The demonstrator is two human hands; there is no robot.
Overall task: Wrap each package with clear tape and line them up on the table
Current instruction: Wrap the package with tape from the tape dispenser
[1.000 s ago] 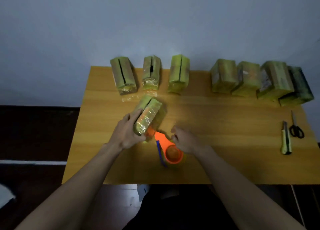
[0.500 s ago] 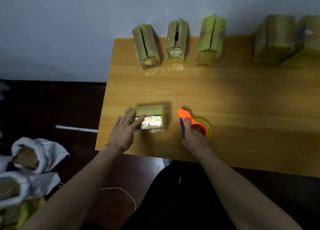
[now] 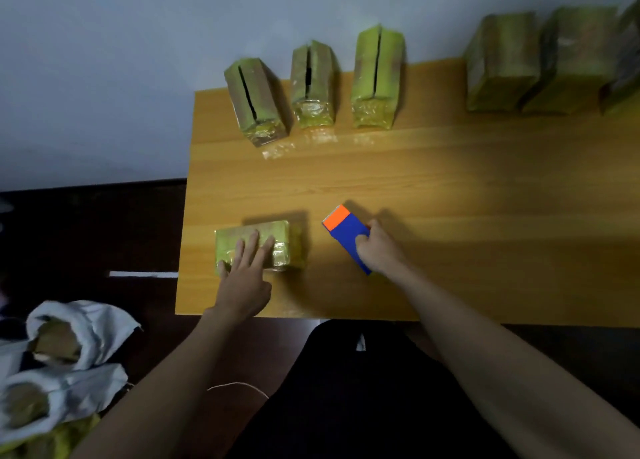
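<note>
While lying flat near the front edge of the table (image 3: 450, 188), green package (image 3: 256, 242) pressed under left hand (image 3: 244, 278), fingers straight and spread on top. Just right of that package, blue and orange tape dispenser (image 3: 344, 233) gripped by right hand (image 3: 379, 249), fingers curled round it. Far behind the package, by the wall: three wrapped packages (image 3: 311, 84) standing side by side, shiny tape on the near ends. Right of those, more green packages (image 3: 540, 63) packed close together. Left of the table, down on the floor: white bags (image 3: 79, 330) hanging open, brown-green lumps inside, too blurry to name. Bare wood between package and back row.
</note>
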